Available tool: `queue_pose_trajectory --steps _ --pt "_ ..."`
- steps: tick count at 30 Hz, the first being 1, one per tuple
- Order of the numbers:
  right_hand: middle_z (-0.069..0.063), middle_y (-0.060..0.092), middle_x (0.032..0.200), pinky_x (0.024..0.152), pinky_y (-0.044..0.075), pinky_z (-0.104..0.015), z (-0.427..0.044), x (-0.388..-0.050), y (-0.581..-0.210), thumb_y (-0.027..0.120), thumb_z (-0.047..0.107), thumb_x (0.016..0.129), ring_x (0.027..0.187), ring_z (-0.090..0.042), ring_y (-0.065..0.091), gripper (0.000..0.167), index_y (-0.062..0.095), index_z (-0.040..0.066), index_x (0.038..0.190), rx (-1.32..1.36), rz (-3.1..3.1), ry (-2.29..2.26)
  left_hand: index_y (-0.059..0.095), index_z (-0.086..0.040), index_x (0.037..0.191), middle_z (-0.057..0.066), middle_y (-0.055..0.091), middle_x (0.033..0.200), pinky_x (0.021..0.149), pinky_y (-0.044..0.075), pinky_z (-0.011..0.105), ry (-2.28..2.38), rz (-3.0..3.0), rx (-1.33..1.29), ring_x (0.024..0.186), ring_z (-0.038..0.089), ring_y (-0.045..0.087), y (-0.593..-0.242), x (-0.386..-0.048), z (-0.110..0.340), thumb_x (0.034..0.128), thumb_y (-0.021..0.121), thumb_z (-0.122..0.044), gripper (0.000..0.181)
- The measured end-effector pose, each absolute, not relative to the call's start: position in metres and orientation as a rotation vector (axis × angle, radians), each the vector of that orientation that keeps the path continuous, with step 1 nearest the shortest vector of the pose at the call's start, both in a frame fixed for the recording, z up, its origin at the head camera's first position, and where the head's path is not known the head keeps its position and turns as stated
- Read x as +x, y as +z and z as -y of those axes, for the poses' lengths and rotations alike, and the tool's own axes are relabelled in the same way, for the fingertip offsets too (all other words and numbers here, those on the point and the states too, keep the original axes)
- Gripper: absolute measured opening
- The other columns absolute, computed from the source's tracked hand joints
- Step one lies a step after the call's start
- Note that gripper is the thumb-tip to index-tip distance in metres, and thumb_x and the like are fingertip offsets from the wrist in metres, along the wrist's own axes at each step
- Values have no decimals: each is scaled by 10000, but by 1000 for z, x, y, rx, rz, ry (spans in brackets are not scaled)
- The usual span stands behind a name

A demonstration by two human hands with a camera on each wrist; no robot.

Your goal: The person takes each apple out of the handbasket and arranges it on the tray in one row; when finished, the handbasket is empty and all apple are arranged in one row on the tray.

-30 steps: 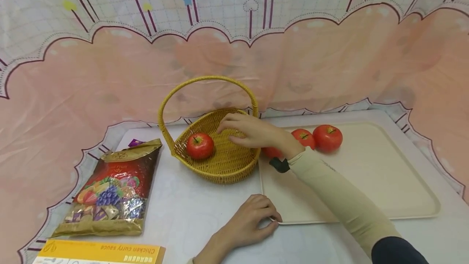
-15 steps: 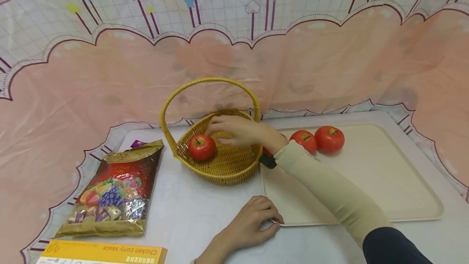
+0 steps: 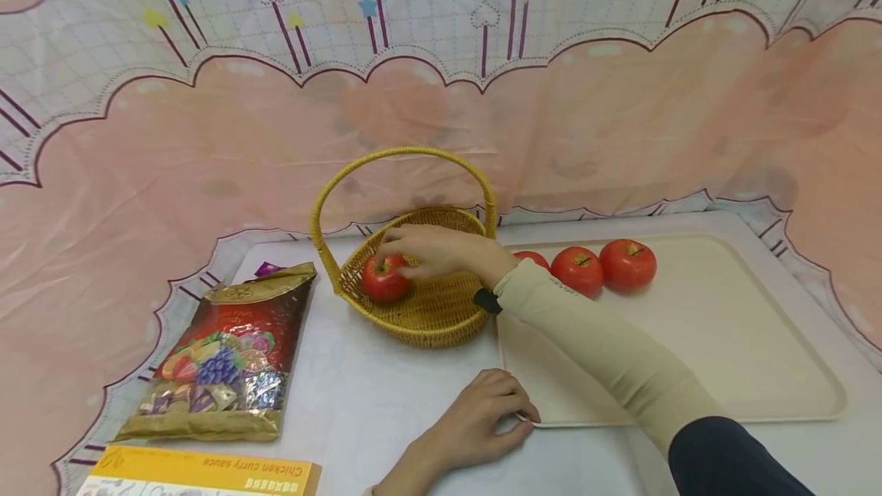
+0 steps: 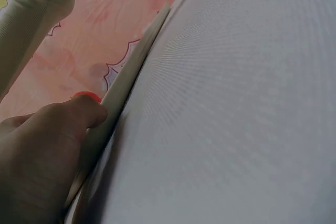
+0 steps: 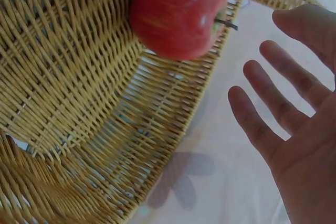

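Note:
Fingers spread, the right hand (image 3: 441,251) (image 5: 310,156) is over the yellow wicker basket (image 3: 420,334) (image 5: 68,77), its fingertips at the red apple (image 3: 384,283) (image 5: 176,14) inside. The right wrist view shows a gap between those fingers and the apple, which lies against the basket's side with its stem outward. At the near left corner of the cream tray (image 3: 710,327) (image 4: 126,77), the left hand (image 3: 478,419) (image 4: 42,156) pinches the rim between thumb and fingers. Its other fingers are partly hidden.
Several red apples (image 3: 628,265) lie in a row at the tray's back left, one partly behind the right forearm. A candy bag (image 3: 220,358) and a yellow curry sauce box (image 3: 207,469) lie at the left. The basket's handle (image 3: 406,150) arches above it.
The right hand has moved left across the basket to the apple inside. The left hand has stayed at the tray corner. The head view has shifted slightly.

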State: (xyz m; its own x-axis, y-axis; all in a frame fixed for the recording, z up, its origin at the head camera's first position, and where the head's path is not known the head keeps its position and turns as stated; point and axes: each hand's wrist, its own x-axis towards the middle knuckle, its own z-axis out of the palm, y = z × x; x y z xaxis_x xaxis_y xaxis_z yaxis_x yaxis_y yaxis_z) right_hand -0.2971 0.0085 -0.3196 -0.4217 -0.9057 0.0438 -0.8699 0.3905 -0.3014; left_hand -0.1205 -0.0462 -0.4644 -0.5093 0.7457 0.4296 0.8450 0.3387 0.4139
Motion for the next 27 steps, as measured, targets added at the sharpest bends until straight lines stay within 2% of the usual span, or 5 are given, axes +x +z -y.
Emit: queue_pose_trajectory --steps 6,14,22,27 --pt "9 504 1266 1053 382 -322 -2 -300 -324 519 196 948 1199 -157 475 272 594 236 1207 -1604 -2508 -371 681 -271 916 -177 585 891 966 372 186 -898 2449 -1457 1000 -6 505 -463 -119 46 878 631 -235 72" --pt "-25 429 1390 1115 322 -350 10 -306 -330 549 215 936 1311 -206 395 337 552 258 1270 -1505 -2504 -290 680 -274 924 -175 580 899 968 370 180 -887 2458 -1459 1006 -4 501 -463 -119 45 891 616 -254 75" --pt "-34 350 1442 1147 268 -413 21 -311 -340 562 261 939 1366 -272 338 380 509 295 1313 -1415 -2466 -240 680 -278 916 -174 576 895 972 368 190 -854 2459 -1455 1003 1 502 -463 -119 45 884 623 -256 69" --pt "-35 331 1451 1146 272 -395 26 -314 -342 555 277 942 1359 -248 344 385 507 294 1323 -1405 -2462 -215 680 -274 911 -176 576 891 968 370 188 -862 2446 -1453 998 3 504 -463 -119 45 876 631 -244 67"
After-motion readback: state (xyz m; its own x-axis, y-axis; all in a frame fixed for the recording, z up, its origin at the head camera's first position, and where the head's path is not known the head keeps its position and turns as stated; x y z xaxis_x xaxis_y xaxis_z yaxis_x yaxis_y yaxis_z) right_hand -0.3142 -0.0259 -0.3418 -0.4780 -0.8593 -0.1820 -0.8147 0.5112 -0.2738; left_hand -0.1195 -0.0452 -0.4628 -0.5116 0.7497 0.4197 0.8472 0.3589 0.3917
